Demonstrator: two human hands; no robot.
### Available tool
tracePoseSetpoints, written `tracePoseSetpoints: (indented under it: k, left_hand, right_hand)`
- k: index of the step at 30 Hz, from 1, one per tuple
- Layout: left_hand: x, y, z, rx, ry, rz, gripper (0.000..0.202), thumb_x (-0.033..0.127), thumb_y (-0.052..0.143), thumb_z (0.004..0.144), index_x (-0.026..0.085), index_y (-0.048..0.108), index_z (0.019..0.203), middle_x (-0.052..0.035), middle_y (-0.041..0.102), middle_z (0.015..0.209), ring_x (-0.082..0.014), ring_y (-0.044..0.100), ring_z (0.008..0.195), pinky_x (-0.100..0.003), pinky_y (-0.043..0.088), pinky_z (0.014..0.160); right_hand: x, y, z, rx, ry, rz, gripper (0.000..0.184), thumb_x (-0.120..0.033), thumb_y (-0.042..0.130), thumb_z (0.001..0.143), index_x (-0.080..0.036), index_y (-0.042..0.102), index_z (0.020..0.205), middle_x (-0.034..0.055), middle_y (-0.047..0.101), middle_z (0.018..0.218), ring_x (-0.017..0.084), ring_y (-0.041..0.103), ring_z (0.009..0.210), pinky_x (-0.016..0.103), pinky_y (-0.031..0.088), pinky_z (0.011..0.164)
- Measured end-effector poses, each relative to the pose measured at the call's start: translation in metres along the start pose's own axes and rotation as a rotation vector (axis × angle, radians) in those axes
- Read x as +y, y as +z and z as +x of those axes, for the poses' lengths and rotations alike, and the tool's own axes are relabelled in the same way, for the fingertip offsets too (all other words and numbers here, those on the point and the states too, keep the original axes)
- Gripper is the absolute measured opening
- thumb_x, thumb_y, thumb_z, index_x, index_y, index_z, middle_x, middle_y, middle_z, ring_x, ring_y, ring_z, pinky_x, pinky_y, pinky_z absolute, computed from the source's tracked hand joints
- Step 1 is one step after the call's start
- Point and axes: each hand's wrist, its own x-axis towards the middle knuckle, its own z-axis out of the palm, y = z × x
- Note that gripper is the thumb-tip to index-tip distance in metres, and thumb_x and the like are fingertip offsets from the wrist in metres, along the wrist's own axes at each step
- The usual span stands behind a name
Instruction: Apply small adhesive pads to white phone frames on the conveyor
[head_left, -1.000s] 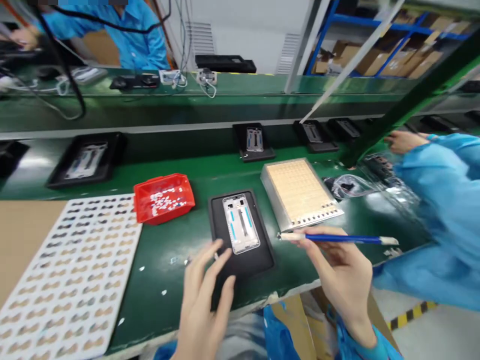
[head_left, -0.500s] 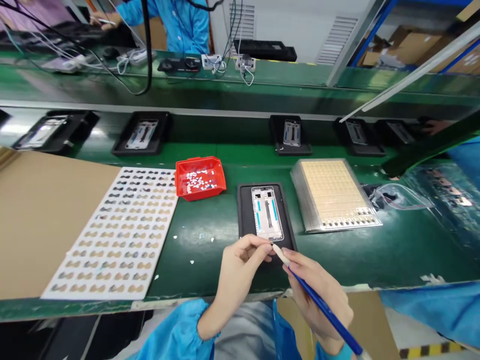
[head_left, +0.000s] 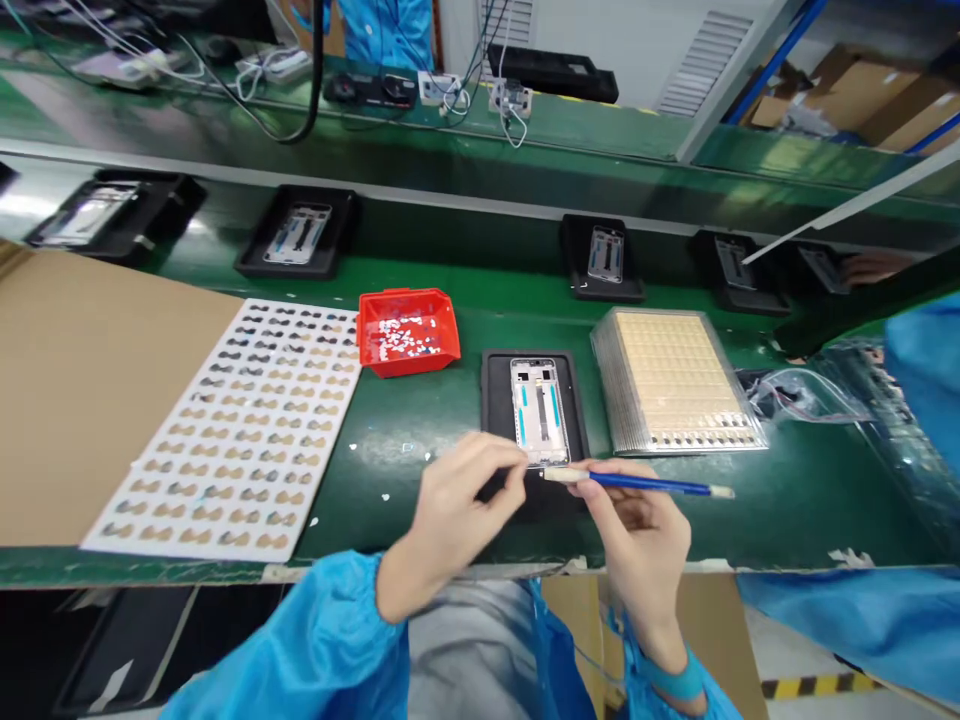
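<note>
My right hand [head_left: 641, 510] grips a slim blue pen-like tool [head_left: 645, 483] with a whitish front end, held nearly level. A tiny dark spot shows at its tip, just below the lower edge of a phone frame [head_left: 541, 410]. That silver frame bears blue strips and lies in a black tray [head_left: 496, 385]. My left hand [head_left: 465, 500] is at the frame's lower left corner, thumb and forefinger closed together; whatever is between them is too small to make out. To the left lies a white sheet [head_left: 300, 470] with rows of small tan and dark pieces.
A red bin [head_left: 409, 362] holds small white bits. Right of the tray stands a stack of clear plastic trays [head_left: 675, 385]. More black trays with phone frames [head_left: 300, 235] line the far strip. A co-worker's blue sleeve [head_left: 926, 370] is at the right edge.
The blue tool has swung from slanting toward me to nearly level, pointing left. My left hand has drawn away from its tip, leftward. The camera view has shifted slightly.
</note>
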Motion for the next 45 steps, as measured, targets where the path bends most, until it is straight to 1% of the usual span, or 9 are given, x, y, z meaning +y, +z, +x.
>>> tracePoseSetpoints:
  k: [4, 7, 11, 14, 17, 20, 26, 39, 45]
  left_hand:
    - [-0.05, -0.045, 0.046, 0.059, 0.138, 0.411, 0.021, 0.014, 0.059, 0.102, 0.019, 0.076, 0.092, -0.0044, 0.082, 0.093, -0.0205, 0.074, 0.09, -0.037, 0.058, 0.09]
    - [-0.092, -0.079, 0.079, 0.036, -0.004, 0.656, 0.032, 0.032, 0.056, 0.109, 0.016, 0.077, 0.092, -0.0069, 0.078, 0.092, -0.0259, 0.069, 0.101, -0.045, 0.054, 0.101]
    - [-0.102, -0.098, 0.087, 0.067, -0.094, 0.741, 0.041, 0.04, 0.048, 0.116, 0.013, 0.077, 0.112, -0.0069, 0.078, 0.109, -0.025, 0.065, 0.113, -0.048, 0.051, 0.111]
    - [-0.074, -0.083, 0.062, 0.097, 0.151, 0.661, 0.024, 0.025, 0.054, 0.113, 0.016, 0.075, 0.109, -0.0057, 0.079, 0.106, -0.0227, 0.069, 0.103, -0.042, 0.054, 0.1]
    - [-0.041, -0.05, 0.027, -0.155, 0.36, 0.463, 0.019, 0.012, 0.054, 0.109, 0.019, 0.073, 0.111, -0.0044, 0.08, 0.105, -0.0221, 0.07, 0.106, -0.038, 0.055, 0.096]
    - [-0.024, -0.014, -0.002, -0.388, 0.405, 0.339, 0.026, 0.009, 0.053, 0.106, 0.018, 0.073, 0.12, -0.0075, 0.078, 0.11, -0.0234, 0.069, 0.112, -0.037, 0.055, 0.097]
    - [-0.031, 0.031, -0.022, -0.556, 0.345, 0.42, 0.032, 0.01, 0.058, 0.102, 0.014, 0.07, 0.131, -0.0133, 0.072, 0.117, -0.027, 0.067, 0.105, -0.039, 0.054, 0.086]
    - [-0.034, 0.035, -0.019, -0.612, 0.307, 0.407, 0.041, 0.015, 0.053, 0.101, 0.014, 0.067, 0.14, -0.0137, 0.069, 0.116, -0.0293, 0.06, 0.107, -0.04, 0.049, 0.085]
    - [-0.04, 0.032, -0.016, -0.656, 0.255, 0.351, 0.038, 0.018, 0.054, 0.102, 0.018, 0.071, 0.136, -0.0125, 0.069, 0.116, -0.0281, 0.06, 0.105, -0.039, 0.049, 0.084]
  right_hand:
    - [0.017, -0.024, 0.032, -0.185, -0.125, -0.169, 0.007, -0.028, 0.072, 0.104, -0.023, 0.077, 0.104, 0.007, 0.085, 0.105, 0.025, 0.085, 0.095, 0.034, 0.072, 0.083]
    - [0.029, -0.034, 0.048, -0.347, -0.189, -0.273, 0.012, -0.03, 0.065, 0.108, -0.024, 0.074, 0.107, 0.008, 0.084, 0.106, 0.025, 0.084, 0.097, 0.035, 0.072, 0.085]
    - [0.04, -0.036, 0.053, -0.468, -0.202, -0.349, 0.011, -0.028, 0.059, 0.109, -0.024, 0.07, 0.11, 0.008, 0.083, 0.106, 0.025, 0.084, 0.09, 0.036, 0.071, 0.082]
    - [0.044, -0.034, 0.051, -0.51, -0.258, -0.401, 0.014, -0.024, 0.055, 0.109, -0.024, 0.069, 0.111, 0.0092, 0.082, 0.108, 0.026, 0.084, 0.092, 0.038, 0.071, 0.083]
    - [0.046, -0.032, 0.052, -0.528, -0.304, -0.444, 0.016, -0.022, 0.054, 0.109, -0.025, 0.069, 0.113, 0.0086, 0.083, 0.108, 0.027, 0.085, 0.093, 0.04, 0.072, 0.084]
    - [0.047, -0.03, 0.053, -0.547, -0.333, -0.475, 0.017, -0.02, 0.053, 0.109, -0.026, 0.069, 0.115, 0.0075, 0.083, 0.108, 0.027, 0.085, 0.093, 0.04, 0.072, 0.085]
    - [0.048, -0.029, 0.052, -0.58, -0.389, -0.515, 0.018, -0.019, 0.05, 0.111, -0.025, 0.066, 0.118, 0.0083, 0.081, 0.111, 0.026, 0.084, 0.094, 0.038, 0.071, 0.082]
    - [0.04, -0.019, 0.055, -0.587, -0.309, -0.472, 0.017, -0.016, 0.051, 0.108, -0.025, 0.065, 0.114, 0.0092, 0.08, 0.107, 0.028, 0.082, 0.091, 0.04, 0.069, 0.079]
    - [0.04, -0.011, 0.04, -0.253, -0.174, -0.252, 0.01, -0.02, 0.059, 0.107, -0.024, 0.068, 0.108, 0.0065, 0.081, 0.105, 0.022, 0.082, 0.086, 0.033, 0.071, 0.079]
